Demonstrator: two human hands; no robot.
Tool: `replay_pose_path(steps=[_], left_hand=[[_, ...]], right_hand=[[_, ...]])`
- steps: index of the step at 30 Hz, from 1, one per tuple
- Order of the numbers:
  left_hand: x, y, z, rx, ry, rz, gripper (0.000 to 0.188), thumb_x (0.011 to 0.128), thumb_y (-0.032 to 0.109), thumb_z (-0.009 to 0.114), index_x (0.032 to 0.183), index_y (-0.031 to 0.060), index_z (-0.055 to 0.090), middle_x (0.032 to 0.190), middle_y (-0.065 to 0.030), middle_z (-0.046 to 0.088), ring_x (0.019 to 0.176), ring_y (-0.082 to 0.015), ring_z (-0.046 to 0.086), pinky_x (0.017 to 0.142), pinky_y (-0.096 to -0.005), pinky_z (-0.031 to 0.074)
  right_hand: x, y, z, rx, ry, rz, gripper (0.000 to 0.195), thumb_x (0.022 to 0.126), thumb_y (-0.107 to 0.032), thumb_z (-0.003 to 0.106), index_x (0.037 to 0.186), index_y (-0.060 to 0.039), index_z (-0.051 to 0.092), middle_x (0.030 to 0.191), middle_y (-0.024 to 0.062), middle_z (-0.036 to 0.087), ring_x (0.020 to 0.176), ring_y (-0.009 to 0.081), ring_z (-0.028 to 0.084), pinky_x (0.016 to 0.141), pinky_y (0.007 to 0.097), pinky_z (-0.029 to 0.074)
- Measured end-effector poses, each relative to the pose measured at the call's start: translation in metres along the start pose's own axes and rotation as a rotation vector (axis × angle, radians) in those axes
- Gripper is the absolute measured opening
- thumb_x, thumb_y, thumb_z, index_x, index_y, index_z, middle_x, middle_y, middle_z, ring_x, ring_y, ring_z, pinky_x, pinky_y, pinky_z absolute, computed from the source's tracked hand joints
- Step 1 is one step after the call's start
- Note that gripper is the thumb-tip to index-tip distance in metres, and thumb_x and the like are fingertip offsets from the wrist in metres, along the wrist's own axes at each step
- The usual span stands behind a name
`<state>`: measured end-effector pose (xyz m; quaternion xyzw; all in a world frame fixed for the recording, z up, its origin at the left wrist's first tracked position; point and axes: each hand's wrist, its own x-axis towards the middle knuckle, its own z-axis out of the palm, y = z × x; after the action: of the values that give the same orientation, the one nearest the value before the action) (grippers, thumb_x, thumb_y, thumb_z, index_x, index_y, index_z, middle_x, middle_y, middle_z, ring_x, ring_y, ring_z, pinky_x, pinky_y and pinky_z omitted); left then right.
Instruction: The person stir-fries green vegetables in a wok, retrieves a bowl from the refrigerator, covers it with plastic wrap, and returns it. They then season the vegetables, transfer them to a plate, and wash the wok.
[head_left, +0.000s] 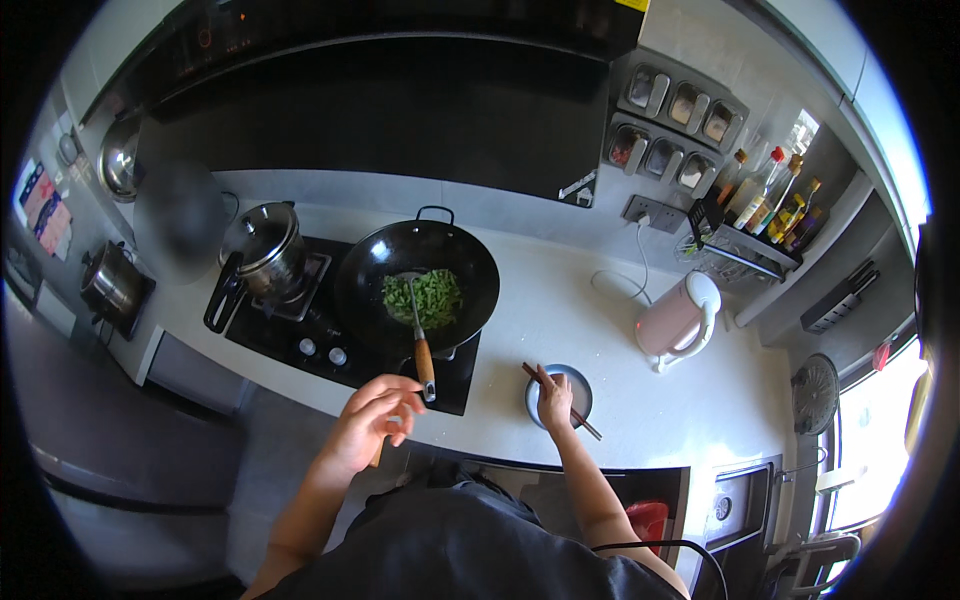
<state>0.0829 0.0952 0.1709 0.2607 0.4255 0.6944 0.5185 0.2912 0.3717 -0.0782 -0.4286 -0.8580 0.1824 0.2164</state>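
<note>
My left hand (379, 420) hovers at the counter's front edge with loosely curled fingers apart, holding nothing I can see. Its fingertips are close to the wooden handle of a metal spatula (424, 360). The spatula leans in a black wok (367, 277) on the hob, its blade among chopped green vegetables (435, 296). A wooden handle end (376, 454) shows partly below my left hand. To the right, my right hand (555, 401) grips a pair of dark chopsticks (585, 424) across a shallow blue-rimmed dish (584, 384) on the counter.
A lidded steel pot (274, 262) stands left of the wok on the black hob (285, 330). The pink electric kettle (671, 319) is at the right of the white counter (555, 300). Sauce bottles (769, 191) fill a wall rack. A sink (739, 510) lies at far right.
</note>
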Motion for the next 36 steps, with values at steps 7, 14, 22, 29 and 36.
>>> replay_pose_path(steps=[7,14,22,29,36], left_hand=[[0.065,0.010,0.084,0.283,-0.430,-0.083,0.034,0.097,0.026,0.047,0.119,0.0013,0.055,0.098,-0.0112,0.063,0.073,-0.0103,0.058,0.056,-0.0200,0.046],[0.083,-0.027,0.105,0.272,-0.502,-0.122,0.029,0.096,0.025,0.049,0.116,0.0043,0.056,0.098,-0.0079,0.063,0.073,-0.0096,0.059,0.056,-0.0198,0.047],[0.039,0.009,0.034,0.241,-0.021,0.070,0.027,0.095,0.021,0.051,0.113,0.0028,0.058,0.092,-0.0093,0.065,0.068,-0.0089,0.059,0.052,-0.0188,0.046],[-0.026,0.014,-0.082,0.244,0.642,0.351,0.024,0.093,0.019,0.053,0.111,0.0042,0.061,0.090,-0.0069,0.064,0.067,-0.0074,0.056,0.057,-0.0195,0.043],[-0.054,-0.005,-0.126,0.211,0.726,0.281,0.022,0.092,0.018,0.054,0.108,0.0056,0.061,0.090,-0.0063,0.064,0.068,-0.0081,0.057,0.057,-0.0201,0.043]], right_hand=[[-0.005,-0.014,-0.061,0.572,0.129,0.031,0.023,0.082,-0.003,0.063,0.105,-0.0050,0.066,0.100,0.0099,0.058,0.080,0.0200,0.062,0.066,0.0293,0.052],[-0.035,-0.020,-0.110,0.777,-0.033,0.148,0.014,0.088,-0.005,0.059,0.099,-0.0014,0.067,0.086,0.0070,0.065,0.078,0.0143,0.064,0.066,0.0255,0.050],[-0.042,-0.023,-0.102,0.781,-0.182,0.104,0.016,0.089,-0.006,0.059,0.101,0.0021,0.065,0.087,0.0085,0.067,0.080,0.0138,0.064,0.072,0.0243,0.050],[-0.037,-0.038,-0.077,0.765,-0.271,0.047,0.017,0.089,-0.006,0.058,0.102,0.0016,0.065,0.086,0.0086,0.068,0.078,0.0132,0.063,0.071,0.0251,0.049],[-0.041,-0.087,-0.070,0.793,-0.291,0.053,0.016,0.088,-0.007,0.061,0.101,0.0019,0.065,0.086,0.0077,0.067,0.077,0.0119,0.061,0.071,0.0246,0.049]])
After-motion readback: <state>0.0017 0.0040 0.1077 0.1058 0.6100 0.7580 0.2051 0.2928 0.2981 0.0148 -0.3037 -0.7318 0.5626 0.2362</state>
